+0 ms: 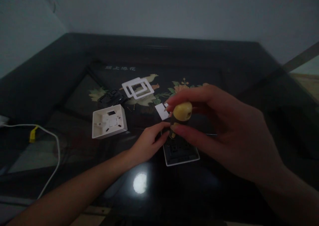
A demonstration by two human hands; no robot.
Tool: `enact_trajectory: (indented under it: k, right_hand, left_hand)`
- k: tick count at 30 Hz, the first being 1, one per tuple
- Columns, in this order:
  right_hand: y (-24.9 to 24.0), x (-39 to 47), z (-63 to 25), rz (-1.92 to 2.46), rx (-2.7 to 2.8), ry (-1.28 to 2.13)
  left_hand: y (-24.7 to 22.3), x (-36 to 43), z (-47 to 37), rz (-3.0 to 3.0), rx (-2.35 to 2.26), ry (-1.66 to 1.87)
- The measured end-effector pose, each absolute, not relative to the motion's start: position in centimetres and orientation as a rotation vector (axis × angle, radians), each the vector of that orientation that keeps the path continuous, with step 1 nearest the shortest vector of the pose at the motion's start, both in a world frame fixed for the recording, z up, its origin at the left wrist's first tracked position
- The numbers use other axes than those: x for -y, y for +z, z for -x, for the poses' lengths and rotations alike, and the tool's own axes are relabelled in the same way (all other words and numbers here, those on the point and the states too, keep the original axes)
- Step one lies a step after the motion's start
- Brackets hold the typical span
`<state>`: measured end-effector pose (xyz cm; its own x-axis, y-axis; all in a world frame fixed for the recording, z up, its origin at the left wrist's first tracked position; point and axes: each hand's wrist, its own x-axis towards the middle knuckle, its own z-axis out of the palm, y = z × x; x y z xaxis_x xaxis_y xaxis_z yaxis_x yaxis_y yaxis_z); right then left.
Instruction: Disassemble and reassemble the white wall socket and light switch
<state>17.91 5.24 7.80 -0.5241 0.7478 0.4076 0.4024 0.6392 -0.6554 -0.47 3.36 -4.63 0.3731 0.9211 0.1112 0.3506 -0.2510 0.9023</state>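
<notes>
Closest to my camera, the right hand [224,133] has its fingers pinching a yellow-ended screwdriver [183,111] above the black-backed, white-rimmed plastic panel [180,153] on the glossy black desk [189,56]. I cannot tell the left hand's [147,141] grip. I judge work partway: the white plastic box [109,122] and white rectangular frames [144,94] lie separate.

Yellow-handled tool [183,111] partly hidden, forearms [99,181] cropped

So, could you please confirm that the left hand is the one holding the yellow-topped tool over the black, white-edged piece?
Not quite: the head view shows the yellow-topped tool in the right hand, not the left hand. It is indeed held over the black, white-edged piece.
</notes>
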Motion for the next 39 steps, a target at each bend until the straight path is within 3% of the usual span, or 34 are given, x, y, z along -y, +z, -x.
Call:
enact_trajectory:
  k: [14,39]
  right_hand:
    - [7.8,-5.0,-17.9,0.914,2.126,0.707]
    - [8.3,-4.2,-18.1,0.917,2.325,0.346]
  left_hand:
    - [-4.6,-3.3,0.4,-1.762,-1.089,0.855]
    - [-4.7,-3.2,0.3,-1.788,-1.138,0.906]
